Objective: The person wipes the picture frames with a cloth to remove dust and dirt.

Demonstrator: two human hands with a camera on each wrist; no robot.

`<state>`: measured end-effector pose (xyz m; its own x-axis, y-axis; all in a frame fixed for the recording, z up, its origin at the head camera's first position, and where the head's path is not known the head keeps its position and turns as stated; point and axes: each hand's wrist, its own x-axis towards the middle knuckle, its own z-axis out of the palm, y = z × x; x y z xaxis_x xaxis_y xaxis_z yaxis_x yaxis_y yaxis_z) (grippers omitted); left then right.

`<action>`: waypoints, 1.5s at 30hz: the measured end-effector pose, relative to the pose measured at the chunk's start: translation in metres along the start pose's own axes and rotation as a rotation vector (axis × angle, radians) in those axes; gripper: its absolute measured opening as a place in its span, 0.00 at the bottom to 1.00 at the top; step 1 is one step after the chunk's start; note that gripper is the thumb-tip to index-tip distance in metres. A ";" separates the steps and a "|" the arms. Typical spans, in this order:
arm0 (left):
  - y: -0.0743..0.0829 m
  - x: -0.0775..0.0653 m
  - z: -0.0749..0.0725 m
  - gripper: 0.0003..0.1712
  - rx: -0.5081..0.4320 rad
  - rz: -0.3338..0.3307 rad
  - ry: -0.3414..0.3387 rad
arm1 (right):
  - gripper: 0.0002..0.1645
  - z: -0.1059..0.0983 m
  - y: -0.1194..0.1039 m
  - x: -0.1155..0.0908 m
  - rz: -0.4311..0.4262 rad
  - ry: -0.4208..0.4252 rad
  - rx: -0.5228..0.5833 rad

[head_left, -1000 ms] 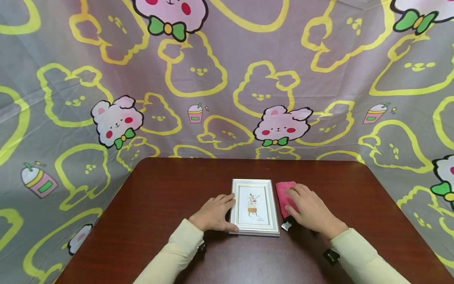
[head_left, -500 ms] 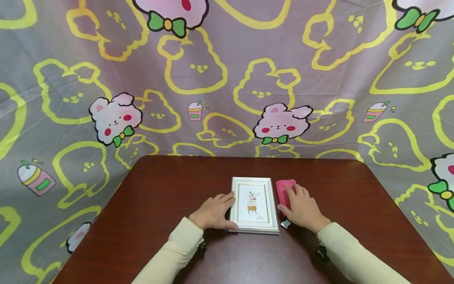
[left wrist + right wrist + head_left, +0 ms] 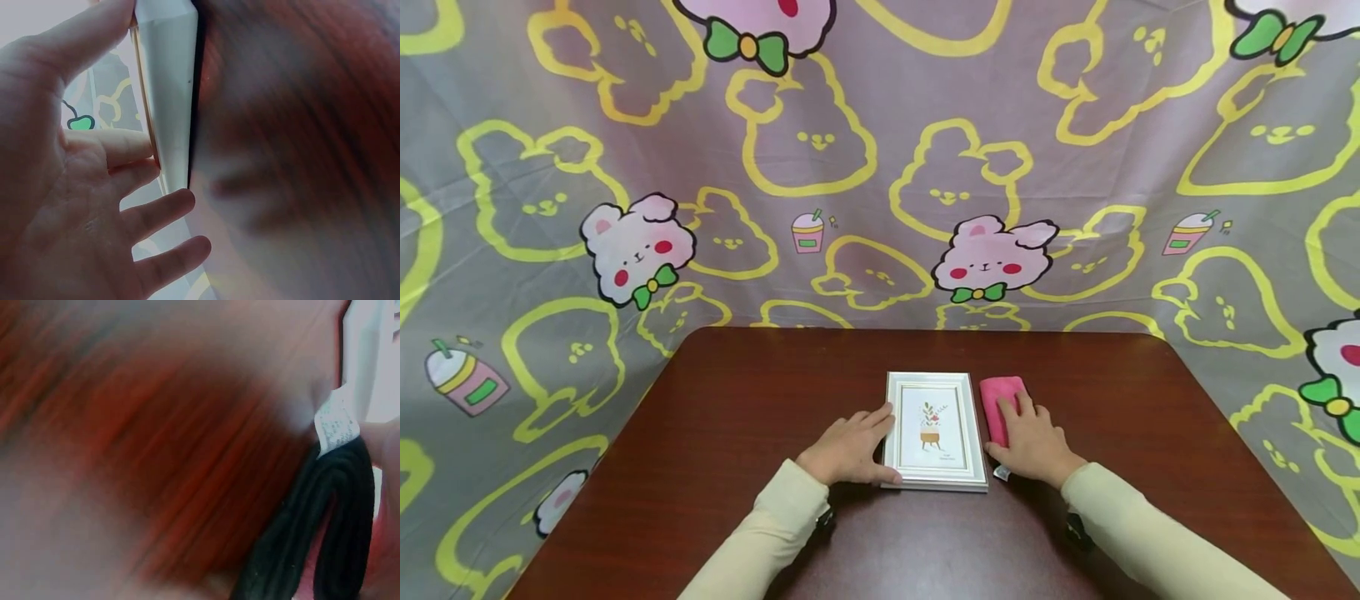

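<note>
A white picture frame (image 3: 977, 425) lies face up near the middle of the table, a potted-plant print inside it. My left hand (image 3: 848, 448) touches its left edge, fingers fairly straight and thumb at the near left corner. In the left wrist view, the fingers (image 3: 165, 211) lie against the frame's side (image 3: 172, 87). Right of the frame is a folded pink cloth (image 3: 996, 400) with a white tag (image 3: 1002, 473). My right hand (image 3: 1036, 437) rests on it, fingers extended over the top and thumb at its left side. The right wrist view shows the cloth's dark folded edge (image 3: 347, 512).
The dark reddish-brown table (image 3: 760, 400) extends around both things. Behind and beside it hangs a grey curtain (image 3: 865, 117) printed with cartoon rabbits and drink cups. A narrow gap separates frame and cloth.
My right hand has moved left and settled lower onto the pink cloth. The left hand keeps its place at the frame. The head view has shifted slightly.
</note>
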<state>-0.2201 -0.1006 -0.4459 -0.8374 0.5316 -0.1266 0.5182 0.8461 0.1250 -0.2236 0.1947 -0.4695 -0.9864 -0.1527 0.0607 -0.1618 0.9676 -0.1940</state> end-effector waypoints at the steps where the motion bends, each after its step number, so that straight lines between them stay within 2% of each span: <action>1: 0.000 0.000 0.000 0.56 -0.002 -0.001 -0.001 | 0.47 0.000 0.000 0.000 0.002 -0.002 -0.006; 6: 0.001 -0.001 0.000 0.56 -0.016 -0.001 -0.002 | 0.43 0.002 -0.001 0.000 0.022 0.006 -0.015; 12: 0.000 -0.001 0.002 0.56 -0.012 -0.002 -0.017 | 0.39 0.003 -0.001 0.000 0.039 0.019 0.026; 19: -0.001 0.000 0.004 0.56 -0.011 0.003 -0.027 | 0.38 0.003 0.001 0.000 0.052 0.019 0.052; 22: -0.001 0.000 0.004 0.56 -0.020 0.001 -0.031 | 0.38 0.001 0.003 0.000 0.031 0.032 0.058; 30: -0.002 0.000 0.002 0.57 -0.021 -0.001 -0.026 | 0.34 -0.005 0.010 0.000 -0.053 0.144 0.106; 34: 0.000 0.001 0.002 0.56 -0.008 0.002 -0.022 | 0.32 -0.011 0.012 0.002 -0.072 0.167 0.137; 45: 0.000 0.002 0.000 0.56 -0.003 0.005 -0.026 | 0.33 -0.045 0.015 0.015 -0.032 0.156 0.282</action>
<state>-0.2212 -0.0996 -0.4463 -0.8300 0.5369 -0.1512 0.5220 0.8432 0.1286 -0.2397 0.2160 -0.4273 -0.9679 -0.1279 0.2164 -0.2154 0.8655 -0.4523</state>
